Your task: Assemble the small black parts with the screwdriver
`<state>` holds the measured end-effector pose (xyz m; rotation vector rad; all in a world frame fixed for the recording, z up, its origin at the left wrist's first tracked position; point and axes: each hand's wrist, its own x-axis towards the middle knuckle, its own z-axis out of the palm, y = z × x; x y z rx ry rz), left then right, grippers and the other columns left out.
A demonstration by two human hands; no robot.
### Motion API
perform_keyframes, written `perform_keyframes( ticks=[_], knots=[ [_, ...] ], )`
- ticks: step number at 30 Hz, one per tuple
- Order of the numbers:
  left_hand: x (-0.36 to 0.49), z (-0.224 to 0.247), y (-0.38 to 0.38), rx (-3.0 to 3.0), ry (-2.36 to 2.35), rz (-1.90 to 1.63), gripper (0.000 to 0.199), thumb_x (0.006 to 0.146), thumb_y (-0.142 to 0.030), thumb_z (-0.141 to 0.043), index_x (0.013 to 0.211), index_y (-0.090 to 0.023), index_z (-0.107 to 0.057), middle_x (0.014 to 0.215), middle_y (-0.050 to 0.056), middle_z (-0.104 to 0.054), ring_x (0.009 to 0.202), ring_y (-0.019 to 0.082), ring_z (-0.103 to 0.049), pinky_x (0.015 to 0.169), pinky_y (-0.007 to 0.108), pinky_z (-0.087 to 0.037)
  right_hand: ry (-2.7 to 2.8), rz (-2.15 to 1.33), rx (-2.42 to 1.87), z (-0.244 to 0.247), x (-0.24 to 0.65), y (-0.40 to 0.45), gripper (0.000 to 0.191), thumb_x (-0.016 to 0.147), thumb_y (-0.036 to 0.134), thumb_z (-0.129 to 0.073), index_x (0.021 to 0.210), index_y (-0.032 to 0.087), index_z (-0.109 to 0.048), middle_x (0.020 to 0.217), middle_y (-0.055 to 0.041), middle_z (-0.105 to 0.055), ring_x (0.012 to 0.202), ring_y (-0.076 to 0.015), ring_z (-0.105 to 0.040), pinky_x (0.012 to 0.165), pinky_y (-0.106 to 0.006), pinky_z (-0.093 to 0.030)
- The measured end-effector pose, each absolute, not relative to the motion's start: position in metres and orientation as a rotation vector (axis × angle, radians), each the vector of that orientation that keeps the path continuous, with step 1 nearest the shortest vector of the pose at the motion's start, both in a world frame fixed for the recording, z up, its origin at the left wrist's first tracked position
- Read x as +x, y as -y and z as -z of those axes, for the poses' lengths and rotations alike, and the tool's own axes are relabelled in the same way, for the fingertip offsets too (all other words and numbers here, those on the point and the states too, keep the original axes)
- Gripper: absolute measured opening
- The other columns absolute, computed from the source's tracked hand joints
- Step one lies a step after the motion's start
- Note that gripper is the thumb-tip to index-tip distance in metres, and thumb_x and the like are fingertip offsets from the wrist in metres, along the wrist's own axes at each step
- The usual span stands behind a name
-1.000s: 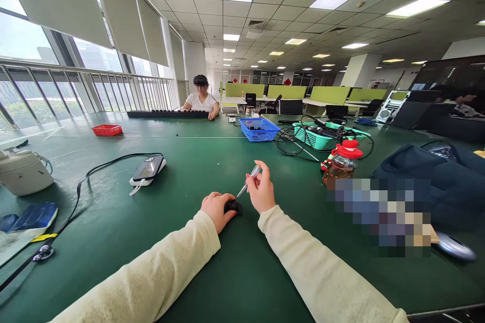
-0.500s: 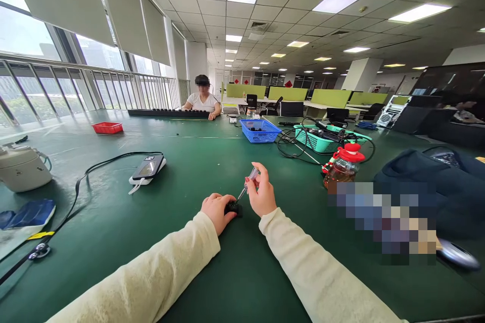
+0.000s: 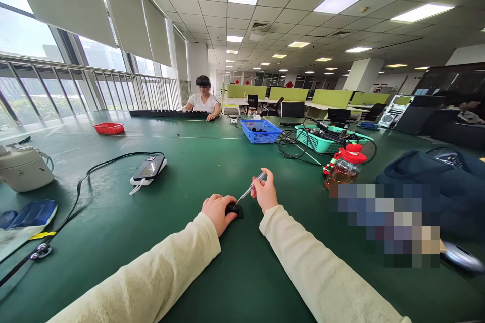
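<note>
My left hand (image 3: pixel 219 213) is closed around a small black part (image 3: pixel 234 209) on the green table, thumb at its near side and fingers over its far side. Its exact kind is too small to tell. My right hand (image 3: pixel 265 193) pinches a screwdriver (image 3: pixel 251 187) with a clear handle. The screwdriver slants down to the left, and its tip meets the top of the black part or is very close to it. The palm hides some of the black part.
A phone on a white power bank (image 3: pixel 148 169) lies to the left. Farther back are a red tray (image 3: pixel 109 128), a blue basket (image 3: pixel 261 133) and a green basket (image 3: pixel 316 142) with cables. A red-lidded jar (image 3: pixel 344 169) stands right. Across the table sits a person (image 3: pixel 203 102).
My right hand has shifted slightly down, and the screwdriver now leans farther over to the right. My left hand stays on the black part.
</note>
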<state>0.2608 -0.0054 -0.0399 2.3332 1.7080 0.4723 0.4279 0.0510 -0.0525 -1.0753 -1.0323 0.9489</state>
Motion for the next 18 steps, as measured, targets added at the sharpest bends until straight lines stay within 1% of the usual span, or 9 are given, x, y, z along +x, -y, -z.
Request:
perform_keyframes(
  ticks=[3, 6, 11, 14, 16, 18],
  knots=[
    [0.261, 0.039, 0.006, 2.330, -1.715, -0.465, 0.036, 0.079, -0.029, -0.062, 0.114, -0.029, -0.062, 0.113, 0.005, -0.068, 0.118, 0.026, -0.052, 0.101, 0.045, -0.039, 1.023, -0.929, -1.086, 0.051, 0.425, -0.050, 0.052, 0.075, 0.037, -0.057, 0.122, 0.023, -0.037, 0.055, 0.0105, -0.052, 0.037, -0.0086, -0.043, 0.038, -0.020, -0.037],
    [0.261, 0.039, 0.006, 2.329, -1.703, -0.462, 0.035, 0.079, -0.030, -0.062, 0.115, -0.029, -0.062, 0.112, 0.005, -0.068, 0.118, 0.026, -0.052, 0.102, 0.046, -0.038, 1.061, -0.849, -1.085, 0.048, 0.423, -0.046, 0.048, 0.079, 0.035, -0.053, 0.123, 0.023, -0.037, 0.056, 0.0095, -0.053, 0.038, -0.0090, -0.044, 0.039, -0.020, -0.037],
    [0.261, 0.040, 0.005, 2.318, -1.705, -0.452, 0.037, 0.079, -0.029, -0.062, 0.116, -0.029, -0.061, 0.113, 0.005, -0.068, 0.119, 0.027, -0.051, 0.103, 0.047, -0.038, 1.286, -0.601, -1.008, 0.042, 0.418, -0.034, 0.045, 0.085, 0.032, -0.050, 0.126, 0.022, -0.038, 0.064, 0.0054, -0.056, 0.050, -0.0115, -0.053, 0.051, -0.024, -0.043],
    [0.261, 0.040, 0.005, 2.320, -1.702, -0.451, 0.038, 0.079, -0.029, -0.062, 0.117, -0.030, -0.061, 0.114, 0.004, -0.068, 0.119, 0.026, -0.051, 0.103, 0.046, -0.038, 1.373, -0.524, -0.993, 0.038, 0.417, -0.029, 0.043, 0.086, 0.032, -0.049, 0.127, 0.021, -0.040, 0.065, 0.0038, -0.056, 0.056, -0.0136, -0.057, 0.056, -0.026, -0.045],
    [0.261, 0.040, 0.006, 2.320, -1.707, -0.456, 0.038, 0.079, -0.029, -0.062, 0.116, -0.030, -0.061, 0.113, 0.004, -0.069, 0.119, 0.026, -0.051, 0.103, 0.046, -0.038, 1.372, -0.533, -1.006, 0.038, 0.418, -0.030, 0.043, 0.086, 0.033, -0.048, 0.127, 0.021, -0.040, 0.064, 0.0040, -0.056, 0.056, -0.0138, -0.056, 0.056, -0.026, -0.045],
    [0.262, 0.039, 0.007, 2.320, -1.712, -0.463, 0.037, 0.079, -0.029, -0.062, 0.115, -0.030, -0.061, 0.112, 0.004, -0.069, 0.118, 0.026, -0.052, 0.103, 0.046, -0.038, 1.320, -0.582, -1.025, 0.041, 0.420, -0.035, 0.044, 0.085, 0.034, -0.049, 0.126, 0.021, -0.039, 0.063, 0.0048, -0.056, 0.051, -0.0130, -0.054, 0.052, -0.025, -0.043]
  ],
)
